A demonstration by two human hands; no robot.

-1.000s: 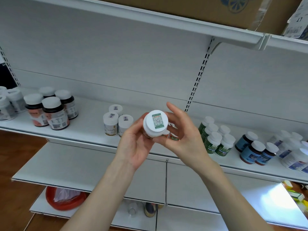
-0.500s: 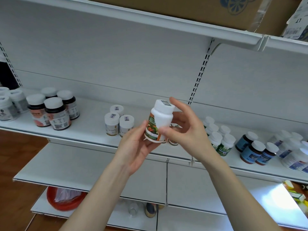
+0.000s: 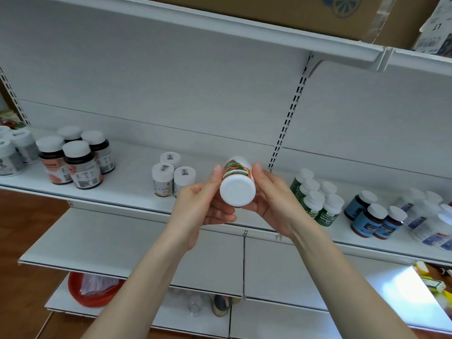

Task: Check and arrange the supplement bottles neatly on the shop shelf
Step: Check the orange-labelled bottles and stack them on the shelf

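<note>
Holding a white supplement bottle (image 3: pixel 237 192) up in front of the middle shelf (image 3: pixel 127 189), out in the air and not touching the board; tipped over so a plain white round end faces the camera, orange and green label showing just behind it; honestly can't tell whether that end is the cap or the base. Gripping it from the left with the left hand (image 3: pixel 200 206), one fingertip up along the bottle's side and the rest curled in underneath; gripping it from the other side with the right hand (image 3: pixel 276 204), one fingertip up along the right edge and the others wrapped round below.

Right behind the left hand, got three little white bottles (image 3: pixel 171 177) standing upright in a tight cluster on that shelf; further left, four dark bottles with white caps (image 3: pixel 73 160) bunched together, then a few white tubs (image 3: pixel 12 152) at the very edge. Over on the right, a block of green-label bottles (image 3: pixel 315 199); then blue-label dark bottles (image 3: pixel 371 216); then pale bottles (image 3: pixel 430 223), way too blurry to read.

Up top, a cardboard box (image 3: pixel 269 8); down below, a lower shelf (image 3: pixel 122 248), and under that a red basin (image 3: pixel 90 293) with a plastic bag in it.
</note>
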